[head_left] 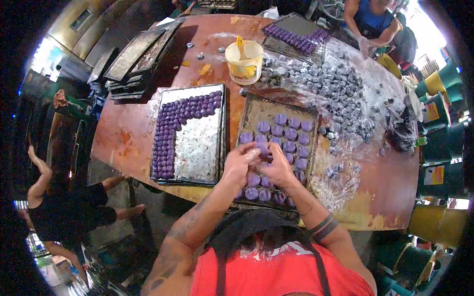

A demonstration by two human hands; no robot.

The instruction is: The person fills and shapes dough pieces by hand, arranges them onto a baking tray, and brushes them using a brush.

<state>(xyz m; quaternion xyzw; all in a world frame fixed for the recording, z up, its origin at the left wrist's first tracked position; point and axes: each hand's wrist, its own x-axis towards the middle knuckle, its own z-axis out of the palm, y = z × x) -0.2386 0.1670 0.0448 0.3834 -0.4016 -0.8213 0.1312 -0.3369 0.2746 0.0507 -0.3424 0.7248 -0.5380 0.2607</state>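
Observation:
My left hand (241, 165) and my right hand (276, 166) meet over a dark tray (252, 108) that holds rows of flattened purple dough discs (280, 119). A purple dough piece (261, 149) shows between the fingers of both hands, which are curled around it. Some discs below are hidden by the hands. Left of this tray lies another tray (200, 148) with a pale, floury surface. Small dark purple balls (165, 135) line its left side and top in tight rows.
A white bucket (244, 61) with a yellow-handled tool stands behind the trays. Many flour-dusted dark balls (340, 89) are heaped at the right. Stacked flat trays (133, 59) sit back left. One person (377, 24) is across the table, another (69, 212) at the left.

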